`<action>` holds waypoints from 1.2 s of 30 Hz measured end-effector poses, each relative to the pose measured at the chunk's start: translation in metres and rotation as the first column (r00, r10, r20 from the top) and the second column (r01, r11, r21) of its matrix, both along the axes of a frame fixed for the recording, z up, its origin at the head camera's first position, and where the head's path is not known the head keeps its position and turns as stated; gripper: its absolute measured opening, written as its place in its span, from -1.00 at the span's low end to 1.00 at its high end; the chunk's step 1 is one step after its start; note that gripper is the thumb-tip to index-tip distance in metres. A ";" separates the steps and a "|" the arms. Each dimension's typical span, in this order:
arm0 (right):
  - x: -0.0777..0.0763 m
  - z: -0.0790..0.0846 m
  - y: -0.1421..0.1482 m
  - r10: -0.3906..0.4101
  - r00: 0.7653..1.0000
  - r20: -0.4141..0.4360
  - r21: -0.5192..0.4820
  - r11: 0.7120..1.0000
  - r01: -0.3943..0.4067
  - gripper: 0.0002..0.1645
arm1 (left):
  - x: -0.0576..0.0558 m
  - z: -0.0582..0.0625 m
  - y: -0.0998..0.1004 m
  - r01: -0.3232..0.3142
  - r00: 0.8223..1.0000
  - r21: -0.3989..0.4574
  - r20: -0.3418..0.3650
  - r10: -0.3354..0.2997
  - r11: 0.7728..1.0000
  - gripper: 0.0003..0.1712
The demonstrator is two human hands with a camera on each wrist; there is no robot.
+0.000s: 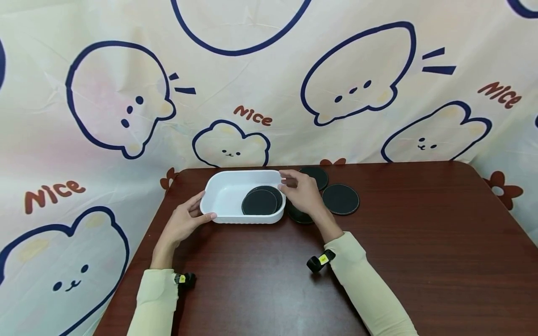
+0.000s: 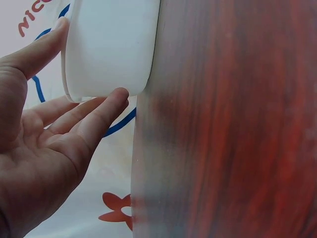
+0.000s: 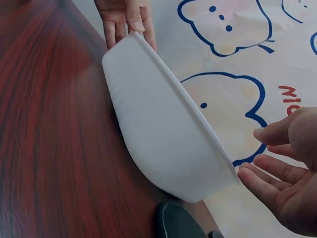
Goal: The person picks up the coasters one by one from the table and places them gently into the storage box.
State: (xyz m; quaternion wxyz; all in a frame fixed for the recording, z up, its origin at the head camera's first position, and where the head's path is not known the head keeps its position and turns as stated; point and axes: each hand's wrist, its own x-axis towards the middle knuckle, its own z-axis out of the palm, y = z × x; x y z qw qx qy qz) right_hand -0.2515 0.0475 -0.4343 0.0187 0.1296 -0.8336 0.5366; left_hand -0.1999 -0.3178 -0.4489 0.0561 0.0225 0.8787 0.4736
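A white plastic basin (image 1: 222,198) with rounded corners is near the table's back edge. Inside it, toward the right end, two round black coasters (image 1: 259,202) overlap. My left hand (image 1: 181,224) holds the basin's left end, thumb on the front corner and fingers against the end wall; in the left wrist view that hand (image 2: 54,134) shows its palm. My right hand (image 1: 303,191) is at the right end. In the right wrist view, the fingertips of this hand (image 3: 292,173) touch or nearly touch the rim, with the thumb away from it.
Right of the basin, three more black coasters lie on the brown table (image 1: 399,261): a back one (image 1: 316,176), a right one (image 1: 341,199) and a front one (image 1: 298,214) partly under my right hand. A printed curtain (image 1: 357,135) stands behind the table.
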 end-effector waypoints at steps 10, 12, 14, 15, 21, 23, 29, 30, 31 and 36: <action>-0.003 0.000 0.037 -0.024 1.000 0.012 -0.037 0.999 0.024 -0.42 | -0.002 -0.003 0.000 -0.011 1.000 -0.005 0.007 0.011 1.000 0.10; -0.004 -0.001 0.045 -0.030 0.999 0.026 -0.052 0.998 0.031 -0.42 | -0.002 -0.003 -0.001 -0.008 1.000 -0.006 0.007 0.008 1.000 0.10; -0.005 -0.001 0.053 -0.034 0.999 0.038 -0.061 0.997 0.036 -0.41 | -0.002 -0.003 -0.001 -0.005 1.000 -0.007 0.006 0.005 1.000 0.10; -0.005 -0.001 0.056 -0.037 0.998 0.041 -0.061 0.997 0.040 -0.40 | -0.002 -0.003 -0.001 -0.005 1.000 -0.008 0.006 0.005 1.000 0.10; -0.008 -0.004 0.079 -0.050 0.995 0.082 -0.052 0.997 0.054 -0.39 | -0.001 -0.002 -0.001 -0.003 1.000 -0.009 -0.001 0.002 1.000 0.10; -0.009 -0.005 0.087 -0.053 0.993 0.103 -0.052 0.997 0.059 -0.37 | -0.001 -0.001 0.000 -0.001 1.000 -0.008 -0.001 0.001 1.000 0.10; -0.012 -0.008 0.108 -0.070 0.988 0.139 -0.034 0.997 0.076 -0.36 | 0.000 0.001 0.000 0.000 1.000 -0.004 0.004 0.000 1.000 0.11; -0.012 -0.009 0.111 -0.074 0.987 0.142 -0.026 0.997 0.078 -0.36 | 0.000 0.001 0.000 0.001 1.000 -0.006 0.003 -0.001 1.000 0.11; -0.012 -0.009 0.115 -0.076 0.987 0.143 -0.016 0.997 0.080 -0.36 | 0.000 0.001 0.000 0.001 1.000 -0.007 0.002 -0.001 1.000 0.11; -0.011 -0.012 0.132 -0.091 0.985 0.149 0.021 0.996 0.089 -0.34 | 0.000 0.000 0.000 0.002 1.000 -0.013 -0.005 -0.002 1.000 0.10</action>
